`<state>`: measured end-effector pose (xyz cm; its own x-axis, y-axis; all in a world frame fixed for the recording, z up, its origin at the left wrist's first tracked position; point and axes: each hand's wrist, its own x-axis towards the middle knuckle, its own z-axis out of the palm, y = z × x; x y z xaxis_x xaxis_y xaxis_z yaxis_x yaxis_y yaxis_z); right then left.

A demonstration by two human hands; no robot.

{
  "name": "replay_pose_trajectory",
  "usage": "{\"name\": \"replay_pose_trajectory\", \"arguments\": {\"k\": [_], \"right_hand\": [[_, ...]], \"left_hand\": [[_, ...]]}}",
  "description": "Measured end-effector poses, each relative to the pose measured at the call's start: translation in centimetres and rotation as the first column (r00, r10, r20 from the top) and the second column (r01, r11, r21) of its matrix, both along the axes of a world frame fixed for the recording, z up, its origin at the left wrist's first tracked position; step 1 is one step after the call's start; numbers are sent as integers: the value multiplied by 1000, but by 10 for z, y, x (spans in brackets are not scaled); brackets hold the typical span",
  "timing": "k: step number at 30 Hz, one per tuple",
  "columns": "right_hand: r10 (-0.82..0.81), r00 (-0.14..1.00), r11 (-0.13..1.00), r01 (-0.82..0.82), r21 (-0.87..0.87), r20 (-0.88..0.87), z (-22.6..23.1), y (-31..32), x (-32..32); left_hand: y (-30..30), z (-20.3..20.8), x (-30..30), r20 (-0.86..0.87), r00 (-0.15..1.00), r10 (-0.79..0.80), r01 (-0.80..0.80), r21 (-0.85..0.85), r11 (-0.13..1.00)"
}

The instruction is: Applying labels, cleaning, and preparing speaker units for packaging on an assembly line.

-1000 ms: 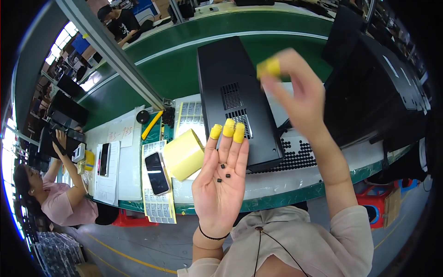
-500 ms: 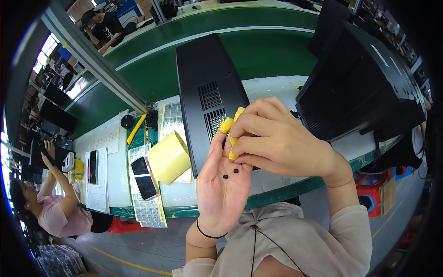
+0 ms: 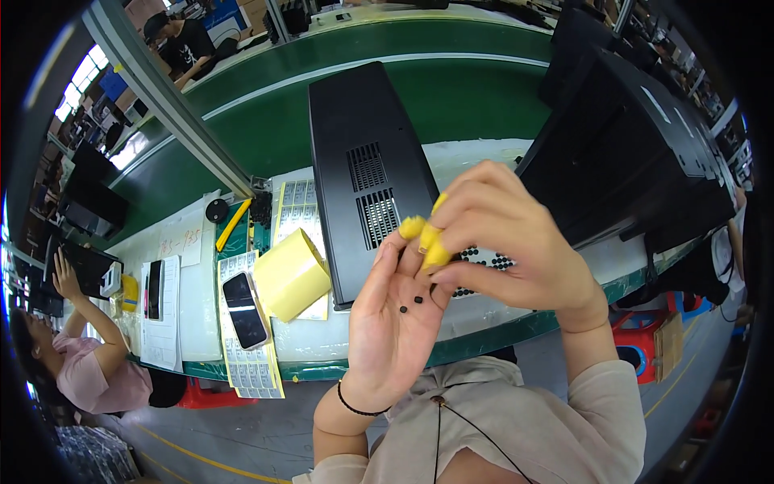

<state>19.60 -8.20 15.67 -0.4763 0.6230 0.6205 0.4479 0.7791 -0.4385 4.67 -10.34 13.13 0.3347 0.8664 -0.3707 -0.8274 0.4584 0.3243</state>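
My left hand [image 3: 387, 339] is palm up, cupping two small black pieces [image 3: 410, 304] in its palm. Yellow finger covers show on fingertips of both hands. Over the left fingers, my right hand [image 3: 508, 246] has its fingertips pinched together; whatever is between them is hidden. Behind both hands lies a long black panel or casing [image 3: 359, 113] with two vent grilles. Under and beside my right hand, rows of small black round dots [image 3: 488, 260] show on the white work surface.
To the left are a yellow paper roll [image 3: 292, 274], a phone [image 3: 244, 310] on label sheets, and a yellow curved strip [image 3: 233, 225]. A large black casing [image 3: 637, 145] stands at right. A metal post [image 3: 165, 101] rises at left. A co-worker [image 3: 101, 363] sits far left.
My right hand has shifted slightly right, and the rows of black dots beneath it have come into sight. The left palm keeps the two black pieces. The whole view has shifted slightly.
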Motion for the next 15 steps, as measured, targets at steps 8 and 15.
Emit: {"name": "replay_pose_trajectory", "arguments": {"k": [8,15], "right_hand": [[11,986,998,-2,59,-167,1,-13,4],[-87,995,971,97,220,-53,1,-14,8]], "left_hand": [[-16,-19,-15,-235,970,61,82,552,830],[-11,-18,-23,-533,830,161,255,622,741]]}}
